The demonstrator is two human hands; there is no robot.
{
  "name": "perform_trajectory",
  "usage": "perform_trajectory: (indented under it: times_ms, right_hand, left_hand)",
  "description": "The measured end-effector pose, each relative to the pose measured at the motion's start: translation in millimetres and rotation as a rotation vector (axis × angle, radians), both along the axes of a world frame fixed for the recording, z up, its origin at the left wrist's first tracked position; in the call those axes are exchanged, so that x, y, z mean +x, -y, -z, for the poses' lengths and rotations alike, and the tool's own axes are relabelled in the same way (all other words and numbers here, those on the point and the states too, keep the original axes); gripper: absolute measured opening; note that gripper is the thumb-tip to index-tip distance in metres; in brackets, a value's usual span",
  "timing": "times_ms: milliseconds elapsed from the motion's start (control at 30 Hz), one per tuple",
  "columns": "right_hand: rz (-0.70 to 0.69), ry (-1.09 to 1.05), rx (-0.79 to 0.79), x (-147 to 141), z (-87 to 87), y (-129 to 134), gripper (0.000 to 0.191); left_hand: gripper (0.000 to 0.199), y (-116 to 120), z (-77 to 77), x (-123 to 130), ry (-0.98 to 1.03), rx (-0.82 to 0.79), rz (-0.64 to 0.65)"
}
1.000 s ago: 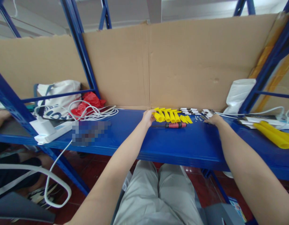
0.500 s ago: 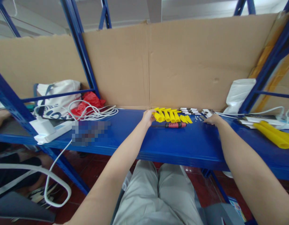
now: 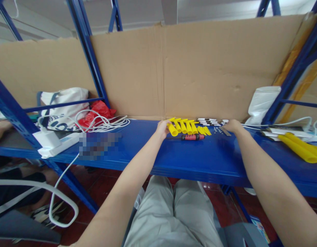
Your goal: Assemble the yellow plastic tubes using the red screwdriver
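Observation:
My left hand [image 3: 162, 128] is closed on the leftmost yellow tube [image 3: 173, 130], at the end of a row of several yellow tubes [image 3: 189, 127]. Small yellow pieces [image 3: 204, 130] lie to the right of the row. A red and black screwdriver [image 3: 193, 137] rests in front of it. Black and white pieces [image 3: 207, 122] lie behind the small yellow ones. My right hand [image 3: 232, 126] is over the black and white parts at the right, beside a flat dark strip [image 3: 226, 131]; its fingertips are hidden. Tiny parts [image 3: 218, 130] are scattered just left of it.
White cables [image 3: 107, 125], a red bag [image 3: 100, 111], a cloth bag [image 3: 64, 103] and a power strip [image 3: 62, 146] are at the left. More yellow tubes [image 3: 301, 147] and a white pouch [image 3: 263, 103] are at the right. Another person's hand [image 3: 1, 128] shows at the far left.
My right hand has shifted slightly up and back, uncovering more of the flat dark strip. The leftmost yellow tube has tilted slightly, its near end a little lower.

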State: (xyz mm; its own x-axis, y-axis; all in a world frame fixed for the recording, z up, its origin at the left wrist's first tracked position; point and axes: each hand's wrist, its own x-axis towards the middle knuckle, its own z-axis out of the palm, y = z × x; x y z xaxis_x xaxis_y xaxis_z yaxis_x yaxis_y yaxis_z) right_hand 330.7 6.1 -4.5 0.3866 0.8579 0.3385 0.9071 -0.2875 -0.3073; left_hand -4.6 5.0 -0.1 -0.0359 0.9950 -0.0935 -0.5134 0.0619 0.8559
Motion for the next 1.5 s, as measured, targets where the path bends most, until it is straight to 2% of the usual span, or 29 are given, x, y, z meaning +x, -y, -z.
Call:
perform_trajectory:
  times_ms: [67,200,333,467,600,733,867,1000,1133,1267,1367,1500]
  right_hand:
    - [-0.021,0.041,-0.039,-12.5,-11.8,5.5,0.016]
    - [-0.27,0.004,-0.032,-43.8,-29.1,19.1,0.019]
    - [-0.526,-0.137,-0.2,-66.6,-31.3,31.1,0.027]
    - [-0.695,-0.207,-0.368,-75.5,-28.6,37.7,0.046]
    - [-0.747,-0.183,-0.5,-78.5,-24.7,37.3,0.062]
    - [-0.749,-0.156,-0.508,-80.1,-20.1,33.7,0.066]
    - [-0.797,-0.19,-0.47,-81.3,-22.7,36.7,0.062]
    - [-0.811,-0.369,-0.393,-82.8,-31.7,46.0,0.061]
    - [-0.783,-0.613,-0.2,-86.2,-36.9,49.9,0.054]
    - [-0.69,-0.809,0.034,-89.8,-38.6,48.1,0.042]
    - [-0.639,-0.849,0.133,-89.0,-39.5,46.4,0.04]
    - [-0.58,-0.828,0.245,-84.6,-39.8,43.7,0.049]
  left_hand:
    - [0.033,0.3,-0.1,-0.4,0.007,0.005,0.022]
    - [0.039,2.4,-2.1,-1.0,0.002,0.009,0.071]
    - [0.043,4.5,-4.3,-1.2,-0.002,-0.008,0.091]
    - [0.04,7.4,-5.8,-2.3,0.013,-0.034,0.134]
    - [0.037,10.9,-7.6,-3.8,-0.007,-0.044,0.194]
    - [0.035,10.0,-5.2,-3.5,-0.054,-0.042,0.264]
    - [0.032,5.3,2.0,-2.0,-0.141,-0.048,0.332]
    - [0.027,0.9,8.4,-0.6,-0.2,0.0,0.353]
    - [0.027,0.8,8.6,-1.0,-0.23,0.023,0.38]
    - [0.03,4.6,4.5,-2.3,-0.244,-0.019,0.415]
    - [0.03,5.9,3.6,-2.4,-0.238,-0.036,0.41]
    - [0.027,3.4,5.2,-2.6,-0.212,-0.042,0.413]
